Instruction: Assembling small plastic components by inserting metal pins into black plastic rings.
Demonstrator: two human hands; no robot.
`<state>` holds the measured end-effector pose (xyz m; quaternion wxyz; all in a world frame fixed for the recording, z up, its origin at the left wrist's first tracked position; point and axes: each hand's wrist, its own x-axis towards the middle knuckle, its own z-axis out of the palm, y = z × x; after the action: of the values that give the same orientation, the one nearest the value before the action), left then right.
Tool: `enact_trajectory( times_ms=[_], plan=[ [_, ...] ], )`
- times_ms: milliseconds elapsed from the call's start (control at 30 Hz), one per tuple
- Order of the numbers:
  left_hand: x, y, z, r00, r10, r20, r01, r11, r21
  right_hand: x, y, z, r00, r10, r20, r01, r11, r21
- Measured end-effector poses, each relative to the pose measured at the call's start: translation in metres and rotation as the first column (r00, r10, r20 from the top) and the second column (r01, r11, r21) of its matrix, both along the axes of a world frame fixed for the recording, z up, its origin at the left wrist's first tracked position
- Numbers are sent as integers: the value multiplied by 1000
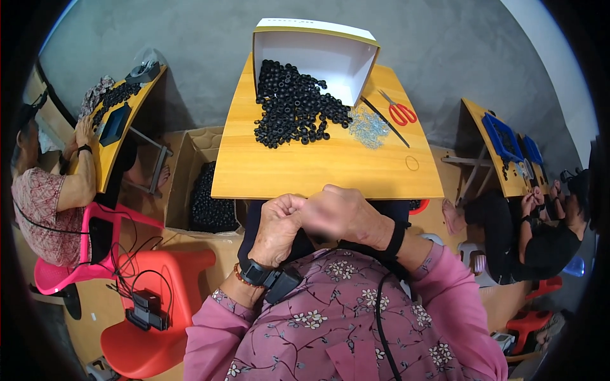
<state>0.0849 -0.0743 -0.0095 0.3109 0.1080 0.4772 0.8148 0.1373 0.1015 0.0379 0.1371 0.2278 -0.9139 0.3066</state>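
My left hand (279, 228) and my right hand (343, 213) meet close to my chest, just below the front edge of the small wooden table (305, 171). The fingers of both are curled together; what they pinch is too small and blurred to make out. Farther back on the table lies a heap of black rubber rings (295, 105), spilling out of a tipped white box (318, 54). A small pile of clear little parts (368, 129) sits to the right of the heap.
Red-handled scissors (400, 113), a thin black rod (386, 122) and a single loose ring (412, 163) lie on the table's right side. A cardboard box of black rings (206, 190) stands at the left. An orange chair (159, 305) is beside me. Other people work at tables on both sides.
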Motion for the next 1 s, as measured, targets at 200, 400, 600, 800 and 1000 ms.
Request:
enact_trajectory(
  times_ms=[200, 400, 600, 800, 1000],
  plan=[
    [-2, 1, 0, 992, -68, 111, 50, 987, 153, 0, 5, -2, 999, -22, -47, 24, 998, 56],
    [-1, -1, 2, 991, -96, 96, 84, 989, 120, 1, 2, 2, 995, -40, -89, 45, 997, 54],
    [5, 0, 6, 989, -14, -145, 15, 1000, 1, 4, 1, 7, 982, -9, -186, 21, 998, 63],
    [5, -3, 13, 964, -102, -245, 95, 995, -37, 13, 1, 22, 957, 49, -287, -20, 995, 100],
    [6, 1, 15, 959, -182, -216, 202, 977, 73, 19, 6, 28, 963, 21, -267, 11, 993, 117]
  ],
)
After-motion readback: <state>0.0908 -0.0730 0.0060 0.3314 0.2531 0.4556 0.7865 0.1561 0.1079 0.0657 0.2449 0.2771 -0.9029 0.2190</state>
